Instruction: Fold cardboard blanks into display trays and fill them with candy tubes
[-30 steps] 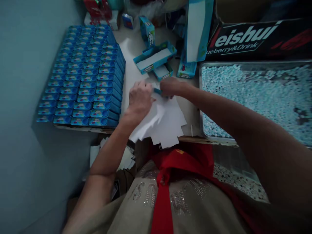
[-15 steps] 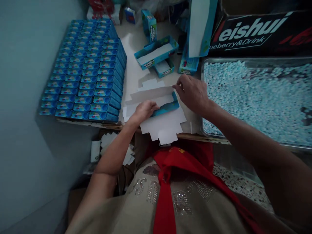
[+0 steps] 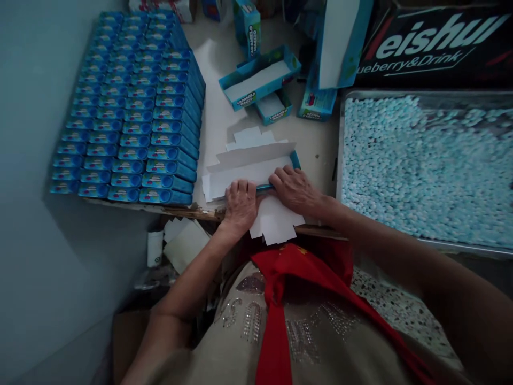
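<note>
A partly folded cardboard box (image 3: 252,170), white inside and blue outside, lies in front of me near the table edge. Its far wall stands up and its right end wall is raised. My left hand (image 3: 241,206) curls its fingers over the near wall. Beside it, my right hand (image 3: 294,188) grips the same wall towards the right end. A strip of blue shows between the two hands. Flat white card blanks (image 3: 276,222) stick out under the box and over the table edge. What the thumbs do is hidden.
Small blue packs (image 3: 128,117) stand stacked in rows at left. Folded blue boxes (image 3: 260,80) lie at the back. To the right is a metal tray (image 3: 342,155) of pale blue candies, with a black carton (image 3: 425,48) behind it. A red apron (image 3: 276,321) hangs in front of me.
My right hand has come down from the far right corner to the near wall. My left hand has turned over that wall, and the blue near panel is now folded up between them.
</note>
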`<state>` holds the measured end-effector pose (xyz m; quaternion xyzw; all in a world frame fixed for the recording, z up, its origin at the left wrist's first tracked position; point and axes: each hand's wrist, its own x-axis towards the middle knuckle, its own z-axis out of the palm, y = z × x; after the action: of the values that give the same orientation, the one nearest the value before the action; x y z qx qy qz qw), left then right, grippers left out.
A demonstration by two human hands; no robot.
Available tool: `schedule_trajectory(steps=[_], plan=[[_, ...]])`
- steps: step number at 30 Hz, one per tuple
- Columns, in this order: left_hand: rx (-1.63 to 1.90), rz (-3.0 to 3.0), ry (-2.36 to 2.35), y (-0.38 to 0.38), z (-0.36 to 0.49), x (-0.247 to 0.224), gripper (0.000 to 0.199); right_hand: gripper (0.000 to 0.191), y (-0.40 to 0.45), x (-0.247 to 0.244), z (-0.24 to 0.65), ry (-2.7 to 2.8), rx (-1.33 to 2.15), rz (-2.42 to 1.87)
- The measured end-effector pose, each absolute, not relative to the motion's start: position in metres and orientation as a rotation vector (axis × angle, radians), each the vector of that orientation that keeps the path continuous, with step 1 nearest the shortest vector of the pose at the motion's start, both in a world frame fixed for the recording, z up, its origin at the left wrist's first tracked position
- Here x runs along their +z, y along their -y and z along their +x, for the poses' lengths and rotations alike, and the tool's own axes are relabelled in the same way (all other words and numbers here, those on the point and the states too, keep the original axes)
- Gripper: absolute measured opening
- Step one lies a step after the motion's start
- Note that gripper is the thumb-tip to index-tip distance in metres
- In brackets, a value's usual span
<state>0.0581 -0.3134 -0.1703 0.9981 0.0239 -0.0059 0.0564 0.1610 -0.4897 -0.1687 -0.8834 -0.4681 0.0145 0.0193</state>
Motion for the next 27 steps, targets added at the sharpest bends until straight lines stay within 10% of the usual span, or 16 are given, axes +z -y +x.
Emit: schedule_trajectory(steps=[15, 23, 27], plan=[[-0.222, 2.987, 0.101, 0.295, 0.073, -0.161, 0.028, 0.022, 0.496, -0.11, 0.195, 1.46, 0.794, -2.447], [0.522, 2.766, 0.044, 0.237, 0.124, -0.111, 0.042, 0.035, 0.467, -0.093, 0.251, 1.316, 0.215, -2.651], [0.338, 2.71, 0.32, 0.202, 0.166, -0.121, 0.022, 0.035, 0.462, -0.112, 0.238, 1.521, 0.234, -2.658]])
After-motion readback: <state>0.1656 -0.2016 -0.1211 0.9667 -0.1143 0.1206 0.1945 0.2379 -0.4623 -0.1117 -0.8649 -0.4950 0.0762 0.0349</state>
